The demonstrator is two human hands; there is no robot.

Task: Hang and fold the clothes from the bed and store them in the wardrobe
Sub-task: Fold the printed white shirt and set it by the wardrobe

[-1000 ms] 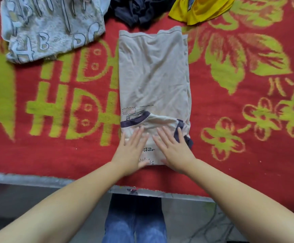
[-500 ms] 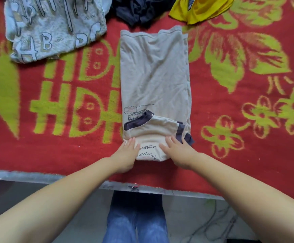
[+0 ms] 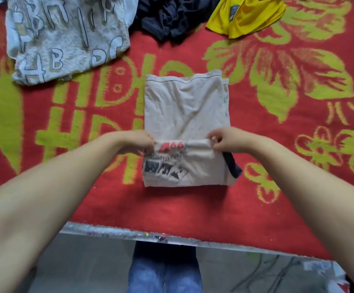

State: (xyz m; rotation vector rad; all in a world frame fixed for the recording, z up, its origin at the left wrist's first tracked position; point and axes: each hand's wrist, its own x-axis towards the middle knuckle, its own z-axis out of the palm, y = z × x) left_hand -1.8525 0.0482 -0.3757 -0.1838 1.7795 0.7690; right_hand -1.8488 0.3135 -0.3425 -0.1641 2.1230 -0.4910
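While both my left hand [image 3: 142, 140] and right hand [image 3: 220, 140] pinch the near end of the beige shirt [image 3: 184, 108] turned over its middle on the red blanket [image 3: 193, 204], I judge one fold half done, three garments and the wardrobe still waiting.

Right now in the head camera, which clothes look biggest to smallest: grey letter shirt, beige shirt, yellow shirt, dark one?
1. Grey letter shirt
2. Beige shirt, half folded
3. Yellow shirt and dark one: unsure, both cut off by the picture's top edge.
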